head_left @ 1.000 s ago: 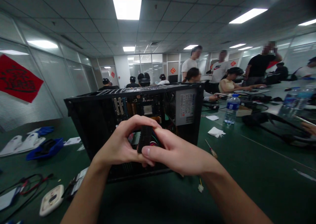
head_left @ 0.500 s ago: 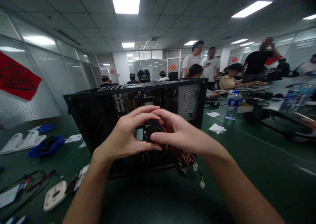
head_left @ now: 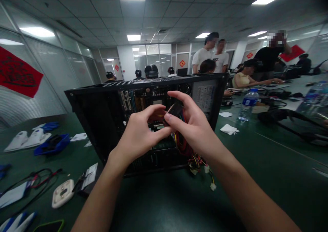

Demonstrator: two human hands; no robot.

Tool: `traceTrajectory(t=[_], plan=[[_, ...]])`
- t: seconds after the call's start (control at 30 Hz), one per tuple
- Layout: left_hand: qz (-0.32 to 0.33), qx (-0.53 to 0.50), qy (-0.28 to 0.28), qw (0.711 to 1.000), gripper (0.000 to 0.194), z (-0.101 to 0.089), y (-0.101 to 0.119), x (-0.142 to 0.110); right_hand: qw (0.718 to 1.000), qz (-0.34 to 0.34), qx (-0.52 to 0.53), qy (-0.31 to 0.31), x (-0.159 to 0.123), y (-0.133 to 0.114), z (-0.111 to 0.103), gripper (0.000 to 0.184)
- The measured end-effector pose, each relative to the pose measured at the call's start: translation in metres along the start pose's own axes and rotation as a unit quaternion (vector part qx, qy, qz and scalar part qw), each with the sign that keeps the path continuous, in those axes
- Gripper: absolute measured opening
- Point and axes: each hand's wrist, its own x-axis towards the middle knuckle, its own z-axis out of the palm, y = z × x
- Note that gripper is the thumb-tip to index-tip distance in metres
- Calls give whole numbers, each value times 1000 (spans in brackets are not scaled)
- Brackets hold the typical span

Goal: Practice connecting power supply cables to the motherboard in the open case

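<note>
Right hand (head_left: pixel 194 122): thumb pressed on a black connector (head_left: pixel 176 108), index finger lifted clear, other fingers partly hidden behind it. Left hand (head_left: pixel 142 129): curved, thumb and fingers well apart, tips close beside the connector; contact is hard to confirm, the gap being dark. Connector: tilted, raised before the open side of a computer case (head_left: pixel 92 122). Risk: with the thumb bearing most of the grip, it could pivot or slip if the wires pull. Cable bundle (head_left: pixel 183 145): hanging below the right hand; could snag on the case's lower edge and wrench the connector askew. Circuit board (head_left: pixel 160 96): inside the case, behind the hands; a stray knuckle could knock its parts. Loose white plug (head_left: pixel 213 186): by the right forearm, above or on the bench (head_left: pixel 164 208); could catch there.
</note>
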Motion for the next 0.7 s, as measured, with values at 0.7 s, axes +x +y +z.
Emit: traceTrajectory(t=[0.7], plan=[[-67, 39, 57, 995, 22, 18, 22, -3, 990, -35, -61, 119, 1, 21, 15, 52]])
